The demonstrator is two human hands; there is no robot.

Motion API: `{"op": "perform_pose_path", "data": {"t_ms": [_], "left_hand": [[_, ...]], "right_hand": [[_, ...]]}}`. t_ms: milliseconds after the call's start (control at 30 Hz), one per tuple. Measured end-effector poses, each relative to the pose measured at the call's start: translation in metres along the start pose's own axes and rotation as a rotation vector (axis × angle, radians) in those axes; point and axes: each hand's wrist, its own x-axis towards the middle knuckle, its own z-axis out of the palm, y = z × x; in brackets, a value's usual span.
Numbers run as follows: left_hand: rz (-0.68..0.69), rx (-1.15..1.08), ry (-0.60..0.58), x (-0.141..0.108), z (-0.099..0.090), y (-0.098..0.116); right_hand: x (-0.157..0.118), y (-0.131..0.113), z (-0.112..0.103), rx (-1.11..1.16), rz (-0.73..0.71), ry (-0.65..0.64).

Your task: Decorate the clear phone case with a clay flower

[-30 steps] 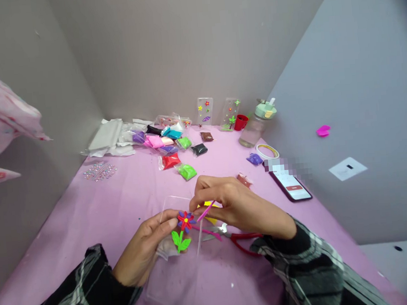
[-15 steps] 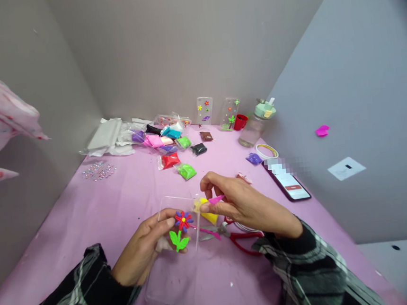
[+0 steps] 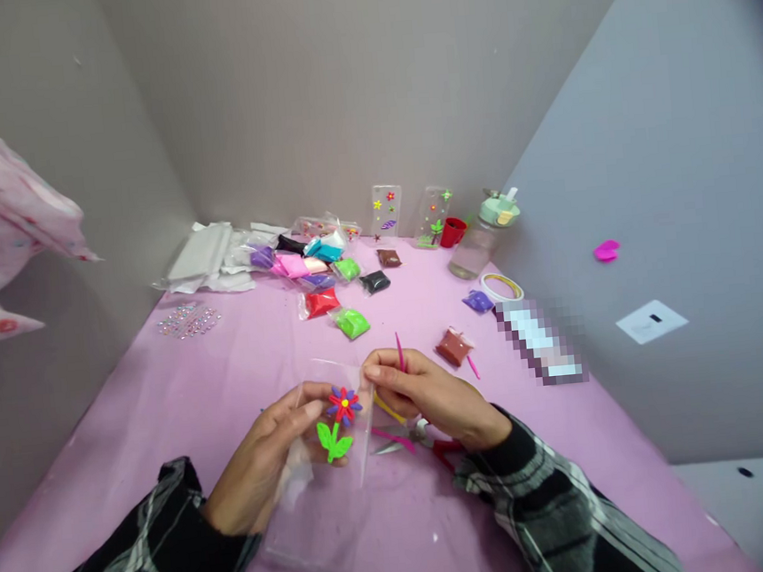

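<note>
My left hand [image 3: 269,452] is closed round the left side of a clear phone case [image 3: 362,452], thumb on its face. On the case lies a clay flower [image 3: 345,404] with red and purple petals, a yellow centre and a green stem with leaves [image 3: 335,442]. At the case's upper right corner, my right hand [image 3: 421,389] is closed, with a thin pink tool [image 3: 400,352] standing up between its fingers. Under that hand are red-handled scissors [image 3: 446,449], a pink tool [image 3: 393,438] and a partly hidden yellow packet [image 3: 389,407].
Clay packets, among them green [image 3: 353,323], red [image 3: 321,302] and brown [image 3: 455,347], lie beyond my hands. Decorated cases [image 3: 386,210] lean on the back wall. A bottle [image 3: 481,237], a tape roll [image 3: 502,287] and a blurred-out phone [image 3: 540,343] are at the right.
My right hand has moved left and down to the case's corner, and its pink tool now points up. The brown packet has come into view. The case has shifted slightly.
</note>
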Motion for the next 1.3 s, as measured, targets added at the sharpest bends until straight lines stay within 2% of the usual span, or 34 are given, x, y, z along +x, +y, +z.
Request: {"op": "perform_pose_path", "data": {"t_ms": [67,233,300,367,700,1067,1300], "left_hand": [[0.096,0.089,0.065,0.0,-0.001,0.001],[0.436,0.38,0.342,-0.001,-0.002,-0.002],[0.568,0.479,0.39,-0.002,-0.001,-0.002],[0.644,0.566,0.395,-0.002,0.0,-0.001],[0.78,0.823,0.325,0.008,-0.014,-0.006],[0.827,0.907,0.351,0.009,-0.014,-0.008],[0.805,0.898,0.357,0.008,-0.01,-0.007]], "right_hand": [[0.0,0.002,0.003,0.055,0.002,0.062],[-0.002,0.006,0.006,0.088,-0.039,0.17],[-0.001,0.008,0.006,0.099,-0.043,0.182],[0.0,0.01,0.006,0.111,-0.045,0.185],[0.004,0.015,0.013,0.101,-0.068,0.212],[0.006,0.015,0.018,0.066,-0.094,0.195],[0.005,0.016,0.019,0.065,-0.091,0.211]]}}
